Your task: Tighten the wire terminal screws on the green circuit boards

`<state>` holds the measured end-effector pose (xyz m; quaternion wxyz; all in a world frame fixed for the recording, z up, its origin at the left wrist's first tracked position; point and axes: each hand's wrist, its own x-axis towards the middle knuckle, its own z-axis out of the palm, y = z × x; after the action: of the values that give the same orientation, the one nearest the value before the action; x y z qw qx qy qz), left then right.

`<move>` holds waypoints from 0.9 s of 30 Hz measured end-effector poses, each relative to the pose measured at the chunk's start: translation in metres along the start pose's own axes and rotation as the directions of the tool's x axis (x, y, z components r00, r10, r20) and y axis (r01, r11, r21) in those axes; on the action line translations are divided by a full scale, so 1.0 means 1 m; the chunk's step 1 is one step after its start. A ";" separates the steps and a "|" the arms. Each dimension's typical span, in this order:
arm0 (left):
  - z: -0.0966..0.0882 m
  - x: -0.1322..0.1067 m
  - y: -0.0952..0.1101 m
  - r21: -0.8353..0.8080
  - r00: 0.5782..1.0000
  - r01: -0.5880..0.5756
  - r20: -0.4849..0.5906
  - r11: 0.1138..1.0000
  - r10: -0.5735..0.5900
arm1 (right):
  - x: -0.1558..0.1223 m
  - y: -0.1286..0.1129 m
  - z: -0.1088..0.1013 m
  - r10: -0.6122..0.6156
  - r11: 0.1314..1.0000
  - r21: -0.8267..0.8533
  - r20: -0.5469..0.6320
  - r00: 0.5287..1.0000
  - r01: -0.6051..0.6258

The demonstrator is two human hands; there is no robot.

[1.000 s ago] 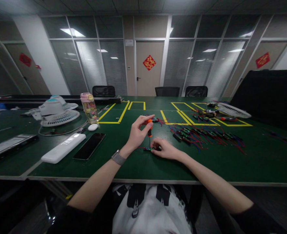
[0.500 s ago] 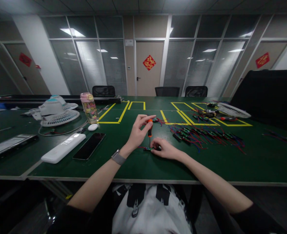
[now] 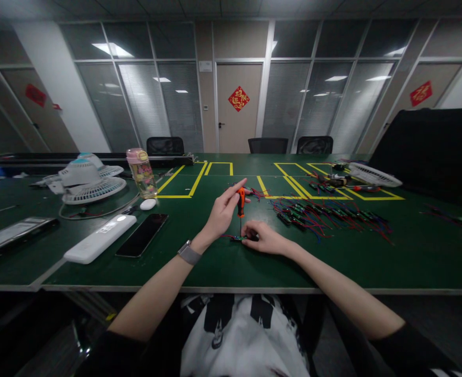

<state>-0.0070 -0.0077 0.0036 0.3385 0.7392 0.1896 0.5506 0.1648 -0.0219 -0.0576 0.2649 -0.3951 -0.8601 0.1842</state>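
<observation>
My left hand [image 3: 223, 212] is closed around the handle of an orange and black screwdriver [image 3: 241, 203], its index finger stretched out past the top. The screwdriver stands upright, its thin shaft pointing down at a small green circuit board [image 3: 237, 239] on the table. Thumb and fingers of my right hand [image 3: 263, 239] pinch the board's right end and hold it against the tabletop. A red wire leaves the board's left end. The exact spot under the screwdriver tip is too small to make out.
Several wired circuit boards [image 3: 325, 213] lie heaped to the right. On the left are a black phone [image 3: 142, 235], a white power strip-like bar [image 3: 100, 239], a pink-lidded bottle [image 3: 142, 173] and a white fan [image 3: 93, 183]. A dark screen-like panel [image 3: 435, 152] stands at the right.
My left hand's fingers have shifted on the screwdriver handle, uncovering more of it, and the index finger now points up more steeply. My right hand stays on the board.
</observation>
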 end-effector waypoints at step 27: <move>0.000 -0.001 0.002 0.146 0.991 -0.103 -0.066 0.984 0.113 | 0.000 -0.001 0.000 -0.002 1.000 0.018 0.018 1.000 0.002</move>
<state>-0.0079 -0.0096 0.0037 0.2473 0.7498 0.2003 0.5801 0.1647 -0.0224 -0.0571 0.2607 -0.3899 -0.8613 0.1954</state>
